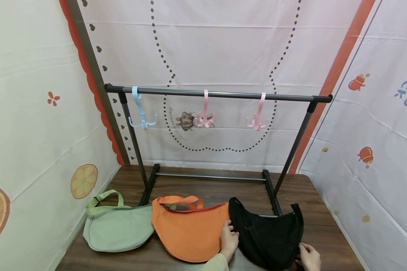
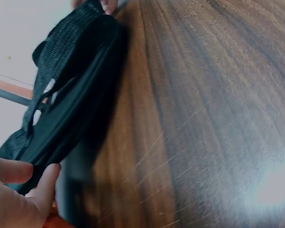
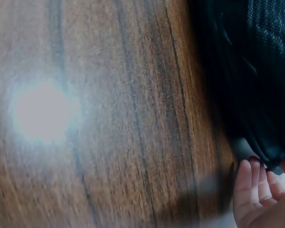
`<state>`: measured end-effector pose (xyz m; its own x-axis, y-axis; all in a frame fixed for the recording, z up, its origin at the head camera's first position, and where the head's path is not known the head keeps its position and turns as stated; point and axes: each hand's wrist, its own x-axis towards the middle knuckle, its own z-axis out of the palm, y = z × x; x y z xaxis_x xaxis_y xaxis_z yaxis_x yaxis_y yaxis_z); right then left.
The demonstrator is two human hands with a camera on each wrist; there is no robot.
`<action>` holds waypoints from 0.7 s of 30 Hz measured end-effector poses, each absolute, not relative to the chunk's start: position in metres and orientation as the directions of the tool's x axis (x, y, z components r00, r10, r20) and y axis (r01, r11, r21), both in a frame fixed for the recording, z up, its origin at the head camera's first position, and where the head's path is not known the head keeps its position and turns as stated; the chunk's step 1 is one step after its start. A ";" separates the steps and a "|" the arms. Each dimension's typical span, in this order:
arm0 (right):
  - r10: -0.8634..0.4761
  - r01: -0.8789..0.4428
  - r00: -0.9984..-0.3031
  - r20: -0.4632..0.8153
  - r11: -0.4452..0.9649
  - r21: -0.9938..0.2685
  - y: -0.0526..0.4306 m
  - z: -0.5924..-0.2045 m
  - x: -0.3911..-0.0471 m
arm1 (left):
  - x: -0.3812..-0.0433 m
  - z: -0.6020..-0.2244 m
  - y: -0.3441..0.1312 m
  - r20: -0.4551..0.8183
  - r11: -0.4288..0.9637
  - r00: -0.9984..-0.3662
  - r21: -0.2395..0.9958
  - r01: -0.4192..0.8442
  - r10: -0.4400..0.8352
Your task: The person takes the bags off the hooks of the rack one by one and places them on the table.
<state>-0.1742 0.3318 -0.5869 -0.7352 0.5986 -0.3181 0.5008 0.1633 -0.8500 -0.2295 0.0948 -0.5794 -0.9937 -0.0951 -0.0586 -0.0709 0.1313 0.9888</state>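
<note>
A black shoulder bag (image 1: 266, 239) is held up by its two sides at the right of the row of bags. My left hand (image 1: 229, 239) pinches its left edge between thumb and finger, as the left wrist view shows, close beside an orange bag (image 1: 193, 235). On the opposite side my right hand (image 1: 308, 256) pinches the lower right edge; in the right wrist view the other fingers (image 3: 261, 183) extend below the fabric. A light green bag (image 1: 122, 229) lies left of the orange one.
Behind the bags stands a black rack with a horizontal bar (image 1: 230, 95). From it hang a blue hook (image 1: 141, 111), a pink hook (image 1: 205, 113) and another pink hook (image 1: 257, 114). Patterned cloth (image 1: 224, 49) surrounds the brown wooden table (image 1: 325, 226).
</note>
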 end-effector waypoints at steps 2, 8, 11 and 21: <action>0.600 0.506 -0.749 -0.283 0.241 -0.828 0.332 -0.583 -0.173 | -0.229 -0.575 0.092 -0.066 0.115 -0.995 0.991 -0.075 -0.081; 0.589 0.522 -0.780 -0.212 0.425 -0.739 0.328 -0.573 -0.175 | -0.228 -0.563 0.076 -0.100 0.049 -0.994 0.994 -0.102 -0.045; 0.578 0.517 -0.789 -0.209 0.440 -0.734 0.323 -0.569 -0.178 | -0.230 -0.556 0.064 -0.116 0.023 -0.992 0.993 -0.117 -0.042; 0.469 0.362 -0.881 -0.057 0.594 -0.718 0.311 -0.545 -0.184 | -0.235 -0.524 0.003 0.100 0.063 -0.992 0.993 0.096 -0.071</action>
<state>-0.1842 0.3114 -0.5454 -0.8815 0.4687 -0.0571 0.3623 0.5939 -0.7184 -0.2353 0.0034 -0.5241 -0.9924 -0.0708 0.1004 0.0960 0.0626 0.9934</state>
